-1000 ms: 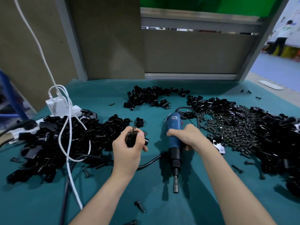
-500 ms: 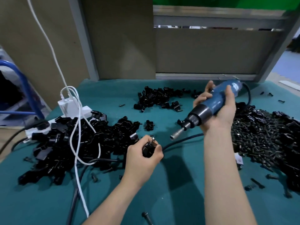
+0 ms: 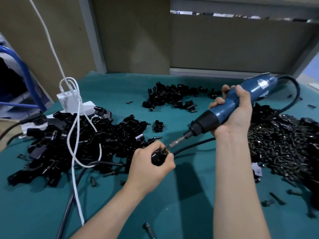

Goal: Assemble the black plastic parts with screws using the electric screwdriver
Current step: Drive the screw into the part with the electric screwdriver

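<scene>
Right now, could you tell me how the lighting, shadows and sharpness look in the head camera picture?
Head view: dim, soft lighting; both forearms cast dark shadows on the green mat; wide-angle bending curves the wall panels; the black parts merge into a glossy mass; the screwdriver in the right hand and the left hand look fairly sharp.

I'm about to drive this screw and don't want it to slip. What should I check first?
1. Left hand grips the black plastic part: ok.
2. Right hand grips the electric screwdriver: ok.
3. Screw stands up out of the part: ok.
4. Bit tip seated on the screw head: not ok, just short of it.
5. Bit in line with the screw: cannot tell.
6. Black cord clear of the part: not ok, it runs close beside it.
</scene>
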Demonstrator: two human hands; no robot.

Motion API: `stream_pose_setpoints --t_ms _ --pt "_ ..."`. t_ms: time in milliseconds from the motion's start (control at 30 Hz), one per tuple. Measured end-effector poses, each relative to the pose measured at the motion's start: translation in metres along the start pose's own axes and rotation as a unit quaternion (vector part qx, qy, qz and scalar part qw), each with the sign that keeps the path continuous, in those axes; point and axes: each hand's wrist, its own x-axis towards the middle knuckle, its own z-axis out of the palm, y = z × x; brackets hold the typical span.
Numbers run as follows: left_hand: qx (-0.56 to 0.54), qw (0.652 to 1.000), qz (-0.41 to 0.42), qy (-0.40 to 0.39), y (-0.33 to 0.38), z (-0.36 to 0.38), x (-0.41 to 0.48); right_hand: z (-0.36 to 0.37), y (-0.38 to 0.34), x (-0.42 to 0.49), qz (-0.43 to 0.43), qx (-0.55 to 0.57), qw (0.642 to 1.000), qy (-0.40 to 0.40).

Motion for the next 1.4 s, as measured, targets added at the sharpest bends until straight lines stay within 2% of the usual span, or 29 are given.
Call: stream_pose_setpoints --t_ms 433,1400 --pt "0.005 0.999 -0.022 -0.037 0.003 -0.002 -0.003 0.009 0.004 -0.007 -0.023 -0.01 0.997 -0.069" --pt "0.015 0.999 -0.024 -0.033 0.001 -0.002 -0.003 0.014 0.01 -0.01 -0.015 -0.017 0.996 -0.083"
